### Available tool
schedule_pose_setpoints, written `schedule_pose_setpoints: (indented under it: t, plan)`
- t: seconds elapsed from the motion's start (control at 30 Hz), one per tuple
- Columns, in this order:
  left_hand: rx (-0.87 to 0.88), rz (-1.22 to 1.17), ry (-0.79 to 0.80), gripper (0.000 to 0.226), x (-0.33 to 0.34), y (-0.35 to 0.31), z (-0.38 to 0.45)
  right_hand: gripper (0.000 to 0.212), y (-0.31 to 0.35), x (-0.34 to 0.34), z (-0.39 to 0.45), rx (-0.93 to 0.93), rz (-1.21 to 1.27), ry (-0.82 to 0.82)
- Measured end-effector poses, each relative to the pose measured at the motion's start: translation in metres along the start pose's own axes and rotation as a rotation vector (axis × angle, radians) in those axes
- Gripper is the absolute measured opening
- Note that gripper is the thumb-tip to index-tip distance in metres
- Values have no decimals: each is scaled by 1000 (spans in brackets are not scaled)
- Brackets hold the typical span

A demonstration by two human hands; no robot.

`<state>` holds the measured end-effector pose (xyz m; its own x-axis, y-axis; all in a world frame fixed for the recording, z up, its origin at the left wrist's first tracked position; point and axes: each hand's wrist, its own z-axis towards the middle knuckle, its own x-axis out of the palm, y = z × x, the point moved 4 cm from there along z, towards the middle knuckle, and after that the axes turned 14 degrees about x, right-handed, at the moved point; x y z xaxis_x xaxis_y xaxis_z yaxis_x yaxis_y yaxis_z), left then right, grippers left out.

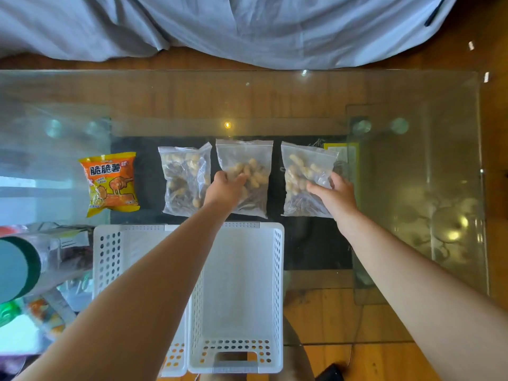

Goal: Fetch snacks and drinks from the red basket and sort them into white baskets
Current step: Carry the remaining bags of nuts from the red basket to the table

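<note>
Three clear zip bags of peanuts and seeds lie in a row on the glass table (275, 100). My left hand (225, 188) grips the middle bag (248, 158) at its lower left. My right hand (334, 192) grips the right bag (302, 166) at its lower right side. The left bag (184, 177) lies untouched beside them. An orange snack packet (111, 182) lies further left. Two white perforated baskets (277, 270) stand side by side near me, under my left forearm; the right one holds nothing, the left one (107, 257) is mostly hidden.
A green-capped clear container (19, 268) and colourful packets (41, 314) crowd the lower left. Grey cloth (247, 23) hangs behind the table's far edge. Wooden floor shows through the glass, and a dark mat (310, 243) lies beneath the bags.
</note>
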<state>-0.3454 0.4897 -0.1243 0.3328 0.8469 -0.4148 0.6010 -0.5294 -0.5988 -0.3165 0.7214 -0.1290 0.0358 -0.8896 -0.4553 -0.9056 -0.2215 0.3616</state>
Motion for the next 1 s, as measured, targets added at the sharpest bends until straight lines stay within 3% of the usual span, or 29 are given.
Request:
schedule_pose_setpoints:
  t: [0.17,0.33,0.43,0.57,0.77,1.0]
  plan:
    - [43,-41,22,57,-12,-7,-34,63,-4,-15,-40,38,75,23]
    - [67,2,26,41,-34,-16,-92,59,-6,-27,-111,82,160,122]
    - [34,-222,31,21,-49,-15,-143,50,-9,-32,-162,132,226,228]
    - [-38,-458,45,22,-69,-3,-215,33,-22,-33,-228,145,200,285]
    - [-120,-530,-148,22,-99,43,-301,15,-61,-30,-285,158,93,280]
    - [-183,-641,-408,19,-107,108,-390,9,-85,-11,-300,137,-273,311]
